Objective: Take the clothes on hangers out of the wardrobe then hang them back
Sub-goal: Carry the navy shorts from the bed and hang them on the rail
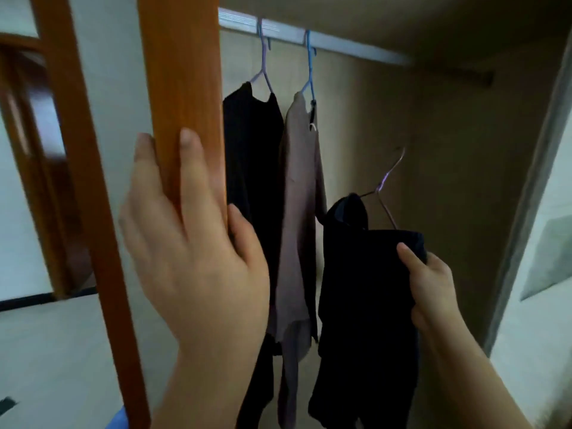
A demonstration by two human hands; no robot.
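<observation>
- Right hand (433, 289) pinches dark folded garment (368, 289) on thin wire hanger (388, 187); lift hook onto pale wardrobe rail (356, 48).
- Left hand (192, 243), fingers spread, steadies orange wooden door edge (182, 88).

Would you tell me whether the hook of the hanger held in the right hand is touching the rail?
Apart: the head view shows the held hanger's hook well below the rail, with bare wardrobe wall between.

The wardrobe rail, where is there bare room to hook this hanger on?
The rail is bare right of the blue hanger, out to its right end. The left stretch is crowded: the purple hanger and blue hanger sit beside the door edge.
</observation>
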